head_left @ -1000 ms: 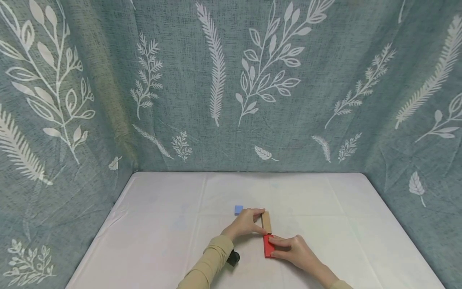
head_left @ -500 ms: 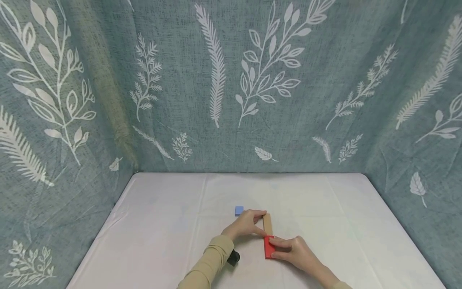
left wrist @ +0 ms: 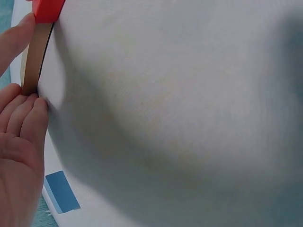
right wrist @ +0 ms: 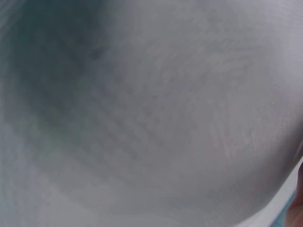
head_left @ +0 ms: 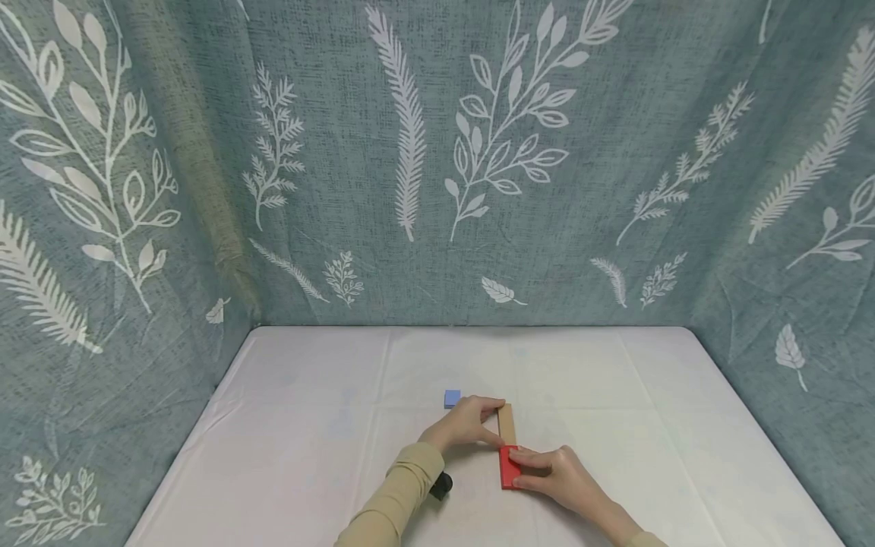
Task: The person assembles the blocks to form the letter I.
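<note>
A flat tan block [head_left: 506, 424] and a red block [head_left: 509, 467] lie end to end on the white table. My left hand [head_left: 463, 425] spans the tan block, thumb by its near end where it meets the red one, the other fingers at its far end. In the left wrist view, the tan block [left wrist: 35, 61] stands on its long side with the red block [left wrist: 47, 10] against its end. With thumb and fingers, my right hand [head_left: 563, 482] holds the red block from the right. The right wrist view catches only the edge of that hand.
Just beyond the left hand lies a small blue block [head_left: 452, 399]. A black device [head_left: 441, 485] sits at the left wrist. The white cloth-covered table [head_left: 328, 425] is walled in by a leaf-patterned teal curtain [head_left: 342, 152].
The tan block has shifted slightly toward the red block, and the thin dark gap between their ends has closed. Both hands otherwise hold nearly still.
</note>
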Available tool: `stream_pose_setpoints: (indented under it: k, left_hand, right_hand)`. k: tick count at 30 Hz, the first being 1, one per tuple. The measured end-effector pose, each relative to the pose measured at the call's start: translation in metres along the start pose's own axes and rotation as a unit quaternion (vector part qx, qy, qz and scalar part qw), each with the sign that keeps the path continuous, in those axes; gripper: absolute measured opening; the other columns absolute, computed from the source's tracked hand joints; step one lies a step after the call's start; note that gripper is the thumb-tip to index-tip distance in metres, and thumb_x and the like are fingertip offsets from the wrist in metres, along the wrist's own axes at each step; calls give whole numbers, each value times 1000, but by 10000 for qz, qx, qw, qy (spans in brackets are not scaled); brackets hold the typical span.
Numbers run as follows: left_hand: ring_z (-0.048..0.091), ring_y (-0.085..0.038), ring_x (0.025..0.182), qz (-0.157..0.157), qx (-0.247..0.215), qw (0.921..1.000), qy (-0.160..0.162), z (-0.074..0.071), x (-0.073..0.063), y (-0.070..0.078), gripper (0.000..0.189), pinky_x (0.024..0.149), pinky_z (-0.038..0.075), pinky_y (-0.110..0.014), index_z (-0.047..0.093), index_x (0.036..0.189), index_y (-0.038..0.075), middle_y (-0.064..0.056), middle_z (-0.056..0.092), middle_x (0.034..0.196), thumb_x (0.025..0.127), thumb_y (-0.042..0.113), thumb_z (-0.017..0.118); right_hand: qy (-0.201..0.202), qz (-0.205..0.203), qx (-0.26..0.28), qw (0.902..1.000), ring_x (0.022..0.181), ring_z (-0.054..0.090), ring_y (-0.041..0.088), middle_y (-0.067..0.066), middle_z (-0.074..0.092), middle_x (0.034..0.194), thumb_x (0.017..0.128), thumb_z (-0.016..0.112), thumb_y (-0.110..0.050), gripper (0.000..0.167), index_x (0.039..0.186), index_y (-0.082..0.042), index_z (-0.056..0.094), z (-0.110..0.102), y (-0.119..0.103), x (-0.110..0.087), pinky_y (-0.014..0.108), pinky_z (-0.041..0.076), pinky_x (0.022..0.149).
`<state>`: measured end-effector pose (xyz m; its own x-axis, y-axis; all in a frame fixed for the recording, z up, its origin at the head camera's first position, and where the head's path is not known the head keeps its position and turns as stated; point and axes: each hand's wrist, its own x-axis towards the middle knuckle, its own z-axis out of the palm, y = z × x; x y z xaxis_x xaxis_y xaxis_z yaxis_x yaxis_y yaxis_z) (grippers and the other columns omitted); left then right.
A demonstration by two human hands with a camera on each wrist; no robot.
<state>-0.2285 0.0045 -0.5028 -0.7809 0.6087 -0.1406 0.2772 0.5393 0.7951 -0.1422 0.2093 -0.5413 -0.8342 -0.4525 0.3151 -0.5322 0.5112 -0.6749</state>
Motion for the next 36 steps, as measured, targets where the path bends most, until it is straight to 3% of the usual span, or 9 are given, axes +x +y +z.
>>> stream_pose_setpoints:
  k: [15,31,36]
  left_hand:
    - [50,-22,130,-100,217,9997,-14,1,1,-3,66,109,44,-34,56,132,6,-7,55,138,72,16,82]
    - [49,-22,130,-110,179,9998,25,0,1,-4,67,109,44,-34,55,133,8,-6,54,139,72,16,82]
    - [49,-21,130,-157,188,9997,11,0,2,-4,67,109,44,-34,55,133,9,-5,54,139,73,18,82]
  right_hand:
    - [-97,119,-78,9999,104,66,24,6,69,110,78,74,-31,40,109,-5,71,2,-2,0,21,56,86]
    - [-502,776,111,9957,108,64,23,1,69,112,78,75,-35,43,110,-7,71,-7,-7,7,25,55,90]
    - [-494,899,187,9945,107,65,25,4,70,109,79,75,-31,40,110,-7,71,-7,-9,7,33,59,86]
